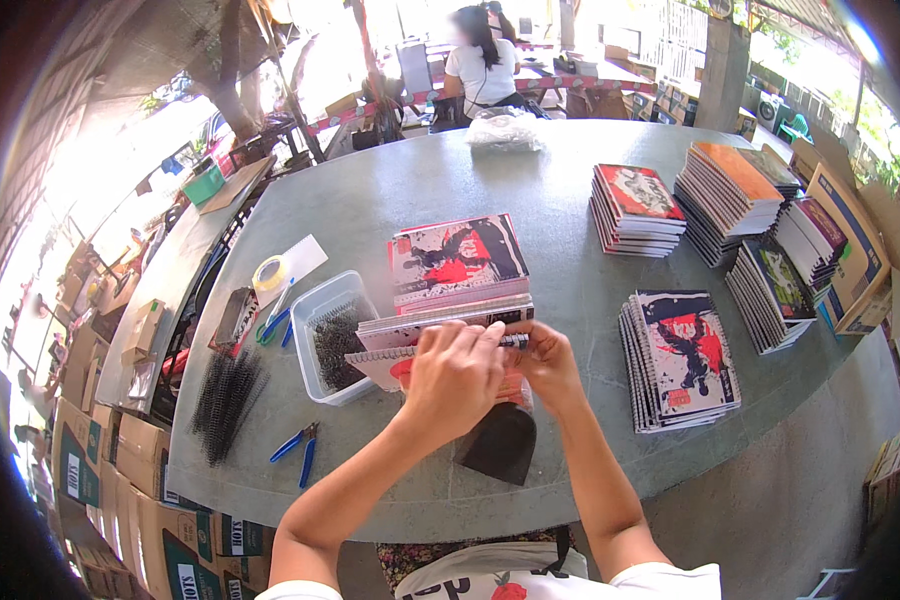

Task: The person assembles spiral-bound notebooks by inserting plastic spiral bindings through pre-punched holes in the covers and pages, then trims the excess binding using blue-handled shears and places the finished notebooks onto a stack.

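Observation:
At the middle of the table, my left hand (pixel 450 375) is closed on the bound edge of a notebook (pixel 375 368), which stands on its side with the spine up. My right hand (pixel 550 368) pinches the right end of that spine. Both thumbs are partly hidden. Right behind are a second notebook standing on edge and a stack of red, black and white notebooks (pixel 460 258). To the left, a clear plastic bin (pixel 315 385) holds small black binding pieces (pixel 338 345). A dark rounded flat piece (pixel 500 447) lies below my hands.
Blue-handled cutters (pixel 298 450) and black binding combs (pixel 225 405) lie at the left, with a tape roll (pixel 269 272) farther back. Several stacks of spiral notebooks (pixel 682 355) stand at the right beside a cardboard box (pixel 850 250). A person (pixel 482 75) sits beyond a plastic bag (pixel 505 130).

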`<state>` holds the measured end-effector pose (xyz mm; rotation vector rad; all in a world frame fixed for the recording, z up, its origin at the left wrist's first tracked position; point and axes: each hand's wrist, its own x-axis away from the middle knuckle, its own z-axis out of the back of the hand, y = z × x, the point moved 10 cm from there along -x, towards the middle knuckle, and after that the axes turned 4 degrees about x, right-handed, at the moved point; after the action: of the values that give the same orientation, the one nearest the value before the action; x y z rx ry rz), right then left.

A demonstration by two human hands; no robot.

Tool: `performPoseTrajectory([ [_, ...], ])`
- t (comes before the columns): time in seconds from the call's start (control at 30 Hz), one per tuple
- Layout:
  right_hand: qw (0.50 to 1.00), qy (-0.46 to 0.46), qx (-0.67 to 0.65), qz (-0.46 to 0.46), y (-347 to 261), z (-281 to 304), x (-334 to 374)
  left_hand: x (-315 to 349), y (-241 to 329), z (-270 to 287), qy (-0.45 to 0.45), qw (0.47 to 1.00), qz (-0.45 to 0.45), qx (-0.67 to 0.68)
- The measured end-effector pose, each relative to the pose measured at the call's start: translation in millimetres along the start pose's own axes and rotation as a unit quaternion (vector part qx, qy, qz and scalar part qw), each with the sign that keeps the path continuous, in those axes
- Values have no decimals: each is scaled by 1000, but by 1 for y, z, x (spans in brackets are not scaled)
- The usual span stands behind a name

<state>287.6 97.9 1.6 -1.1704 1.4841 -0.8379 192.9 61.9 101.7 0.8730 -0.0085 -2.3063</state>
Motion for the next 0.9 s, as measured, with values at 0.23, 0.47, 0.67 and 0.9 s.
performPoseTrajectory([
  [0.23,992,19,127,18,1,1,8,-14,-3,-12,-14,999,10,30],
  [0.47,968,36,241,56,-1,1,11,-13,14,-23,-33,994,-59,82],
  [0.67,967,106,209,96,3,3,16,-16,7,-12,59,991,-3,116],
  [0.9,962,59,253,81,-5,-1,15,-11,2,-40,-57,995,-48,69],
])
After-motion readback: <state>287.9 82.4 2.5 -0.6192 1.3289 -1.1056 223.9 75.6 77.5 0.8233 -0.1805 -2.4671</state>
